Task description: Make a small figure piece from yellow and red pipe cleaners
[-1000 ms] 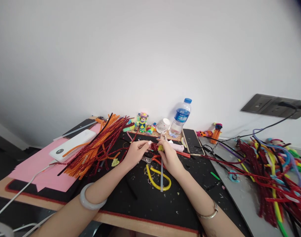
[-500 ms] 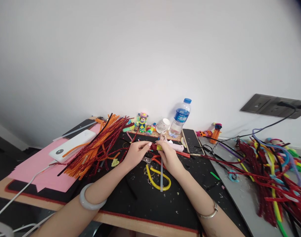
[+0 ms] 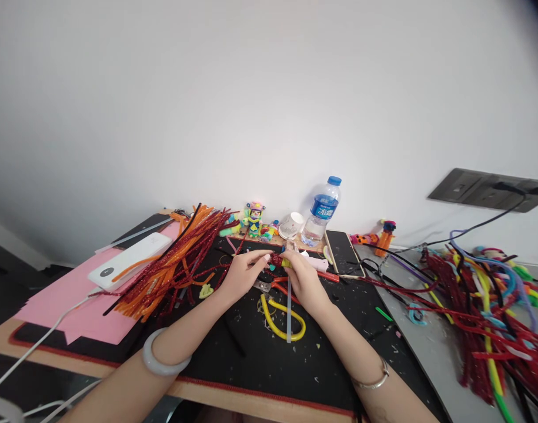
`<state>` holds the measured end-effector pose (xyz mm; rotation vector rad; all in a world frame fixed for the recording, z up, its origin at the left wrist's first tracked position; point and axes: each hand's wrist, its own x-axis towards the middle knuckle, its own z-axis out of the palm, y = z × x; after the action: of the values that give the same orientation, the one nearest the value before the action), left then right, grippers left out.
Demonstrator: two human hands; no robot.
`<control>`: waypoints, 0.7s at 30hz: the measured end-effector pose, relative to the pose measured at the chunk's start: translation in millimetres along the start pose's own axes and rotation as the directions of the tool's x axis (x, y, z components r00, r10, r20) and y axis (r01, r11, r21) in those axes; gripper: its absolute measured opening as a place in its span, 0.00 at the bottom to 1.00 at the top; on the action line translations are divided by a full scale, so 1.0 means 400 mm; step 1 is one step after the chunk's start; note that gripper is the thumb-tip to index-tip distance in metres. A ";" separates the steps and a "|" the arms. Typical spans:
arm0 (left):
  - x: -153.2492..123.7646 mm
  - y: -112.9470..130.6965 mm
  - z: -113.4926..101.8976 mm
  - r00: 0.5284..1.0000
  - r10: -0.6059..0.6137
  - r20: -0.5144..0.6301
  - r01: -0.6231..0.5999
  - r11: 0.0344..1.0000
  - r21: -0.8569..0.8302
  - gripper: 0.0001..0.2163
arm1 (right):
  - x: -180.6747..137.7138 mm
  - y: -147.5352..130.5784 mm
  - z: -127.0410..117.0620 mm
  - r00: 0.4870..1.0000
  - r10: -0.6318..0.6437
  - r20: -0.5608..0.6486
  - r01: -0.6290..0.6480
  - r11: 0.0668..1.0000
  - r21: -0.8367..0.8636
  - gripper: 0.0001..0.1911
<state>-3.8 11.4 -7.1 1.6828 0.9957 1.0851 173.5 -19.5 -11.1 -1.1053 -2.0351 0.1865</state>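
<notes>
Both hands meet over the black mat (image 3: pixel 269 376) around a small dark red, glittery pipe-cleaner piece (image 3: pixel 276 259) with a yellow part. My left hand (image 3: pixel 244 273) pinches its left side, thumb and fingers together. My right hand (image 3: pixel 304 279) closes on the yellow part from the right, its fingertips partly hidden. A bit of teal shows just below the piece. Under the hands lies a tool with a metal head (image 3: pixel 263 286) and red handles, partly covered. A yellow curved loop (image 3: pixel 298 333) and a translucent stick (image 3: pixel 288 317) lie below my right hand.
Left are bundled red and orange pipe cleaners (image 3: pixel 163 276), a white power bank (image 3: pixel 130 261) and pink sheets (image 3: pixel 66 299). A small figure (image 3: pixel 254 218), paper cup (image 3: pixel 291 225), water bottle (image 3: pixel 321 214) and phone (image 3: pixel 344 252) line the back. More pipe cleaners (image 3: pixel 475 329) lie right.
The red piece has turned slightly between my fingers, and a bit of teal now shows below it. Both hands stay nearly in place.
</notes>
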 end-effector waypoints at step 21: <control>0.023 -0.038 -0.009 0.985 -0.039 -0.166 0.018 0.992 -0.124 0.16 | -0.008 0.026 0.005 0.989 0.044 -0.141 -0.049 0.998 -0.034 0.15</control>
<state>-6.8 25.1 -18.3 1.4933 1.0340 1.2595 179.5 -15.3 -19.2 -1.1572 -1.8966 0.0918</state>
